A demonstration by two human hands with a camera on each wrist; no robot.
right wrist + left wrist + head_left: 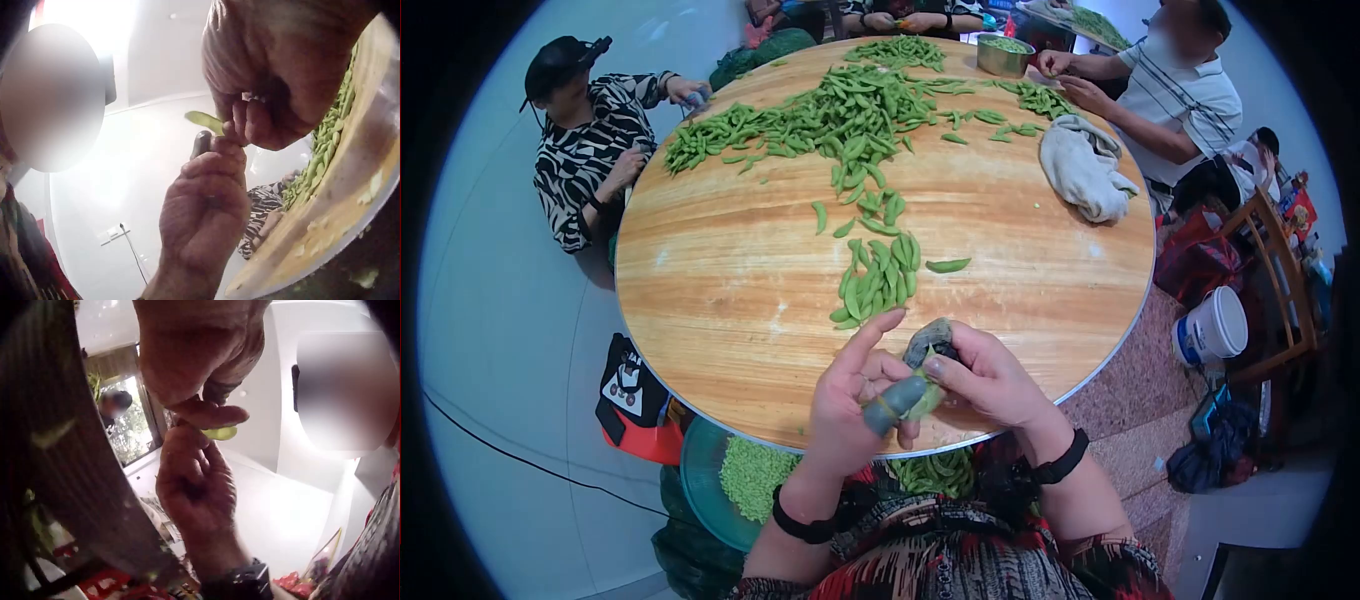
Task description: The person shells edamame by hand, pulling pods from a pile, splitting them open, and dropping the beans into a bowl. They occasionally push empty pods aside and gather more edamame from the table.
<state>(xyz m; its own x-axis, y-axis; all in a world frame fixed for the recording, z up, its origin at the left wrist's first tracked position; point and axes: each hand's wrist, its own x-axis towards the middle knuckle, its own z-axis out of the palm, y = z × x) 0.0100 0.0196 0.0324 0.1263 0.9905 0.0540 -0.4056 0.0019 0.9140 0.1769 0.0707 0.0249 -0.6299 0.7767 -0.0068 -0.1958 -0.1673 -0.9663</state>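
A green soybean pod [925, 400] sits between my two hands, over the near edge of the round wooden table [730, 290]. My right hand [990, 375] pinches it between thumb and fingers, a dark grey cover on its curled forefinger. The left hand [845, 400] pinches the pod from the other side; its thumb wears a grey-green cover [892, 405] with a band round it, and its forefinger points up. In the right wrist view one end of the pod [203, 120] sticks out past the fingertips. A small pile of pods [878, 280] lies just beyond my hands.
A large heap of pods [870, 105] covers the table's far middle. A grey cloth [1085, 168] lies at the right edge. Below the near edge stands a teal basin [700, 470] of shelled beans [755, 480]. Other people sit round the table; a white bucket [1215, 325] stands right.
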